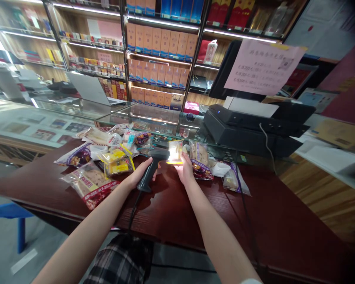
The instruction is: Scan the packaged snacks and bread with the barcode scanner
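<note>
My left hand (pixel 141 172) is wrapped round the handle of a black barcode scanner (pixel 148 175), whose cable runs down over the table's front edge. The scanner's head points right, and bright light falls on a small yellow-edged snack packet (pixel 175 152). That packet is gripped by my right hand (pixel 184 167), just off the scanner's nose. Left of the scanner lies a pile with yellow packets (pixel 118 159) and a red-and-clear bread bag (pixel 90 183). Close to my right hand, a purple-and-clear bread bag (pixel 199 157) rests on the table.
The dark red table (pixel 171 221) meets a glass counter (pixel 162 114) behind. At right stands a black checkout machine (pixel 254 122) with a pink notice (pixel 263 67). Another purple bag (pixel 235 179) lies right. A blue stool (pixel 12 211) stands at left; stocked shelves (pixel 162 39) line the back.
</note>
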`<state>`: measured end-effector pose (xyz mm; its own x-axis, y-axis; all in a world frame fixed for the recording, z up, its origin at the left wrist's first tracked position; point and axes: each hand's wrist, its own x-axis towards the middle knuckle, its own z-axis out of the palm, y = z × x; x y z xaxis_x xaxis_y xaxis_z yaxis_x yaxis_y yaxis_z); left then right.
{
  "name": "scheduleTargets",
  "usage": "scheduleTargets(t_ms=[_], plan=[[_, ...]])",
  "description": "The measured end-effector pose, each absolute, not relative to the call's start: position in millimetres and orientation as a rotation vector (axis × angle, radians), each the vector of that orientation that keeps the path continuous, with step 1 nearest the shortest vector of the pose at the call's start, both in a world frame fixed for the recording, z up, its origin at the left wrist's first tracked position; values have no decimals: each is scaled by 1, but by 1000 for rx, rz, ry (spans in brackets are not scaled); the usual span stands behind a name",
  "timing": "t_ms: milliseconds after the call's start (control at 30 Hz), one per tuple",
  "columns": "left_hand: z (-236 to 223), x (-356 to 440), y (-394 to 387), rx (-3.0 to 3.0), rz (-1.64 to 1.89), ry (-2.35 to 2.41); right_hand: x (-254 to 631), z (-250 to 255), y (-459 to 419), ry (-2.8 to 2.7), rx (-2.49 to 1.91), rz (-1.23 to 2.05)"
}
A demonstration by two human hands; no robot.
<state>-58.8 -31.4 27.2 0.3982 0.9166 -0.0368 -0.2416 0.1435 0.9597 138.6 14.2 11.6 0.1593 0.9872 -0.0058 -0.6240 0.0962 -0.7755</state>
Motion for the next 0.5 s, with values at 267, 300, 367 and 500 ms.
scheduleTargets(t_ms=[267,300,367,500], plan=[[26,-60,-30,1137,943,775,138,14,12,-581,-745,1321],[25,-60,-30,1131,938,785,139,14,11,-588,-742,1320],[22,-59,-29,1109,942,803,139,13,11,-623,-734,1312],[17,-56,-28,1073,956,814,139,14,13,-776,-787,1172]])
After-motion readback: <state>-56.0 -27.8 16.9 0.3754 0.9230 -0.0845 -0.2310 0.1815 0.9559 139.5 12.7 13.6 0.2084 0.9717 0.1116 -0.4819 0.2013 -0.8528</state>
